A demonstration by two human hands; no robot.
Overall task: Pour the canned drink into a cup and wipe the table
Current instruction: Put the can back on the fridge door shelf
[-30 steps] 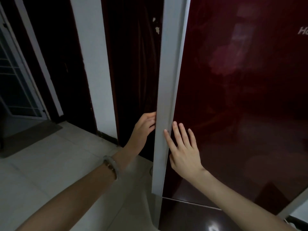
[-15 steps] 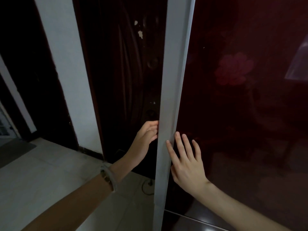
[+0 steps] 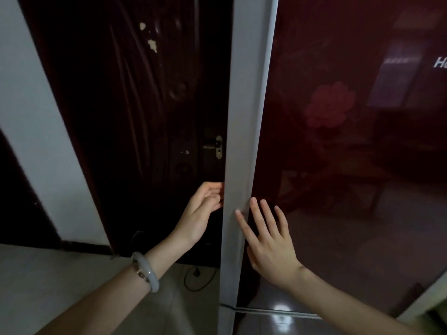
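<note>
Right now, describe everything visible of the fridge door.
The fridge door is a tall, upright panel, glossy dark red like glass, with a faint flower motif and cut-off white lettering at the right. A pale grey strip runs down its left edge. The left hand curls round that strip; the right hand lies flat on the front.

One readable mark only: white lettering on the glossy red door, high up at the door's right side, right against the right edge of the view. It reads "H" plus a second letter cut by the frame edge, "o" or "a", cannot tell which. The rest of the word is out of view. Letters are slanted, sans-serif, bright against the dark red. They sit just right of a pale reflection patch, and above and right of the faint flower motif on the same door. Printed or raised: cannot tell.
</note>
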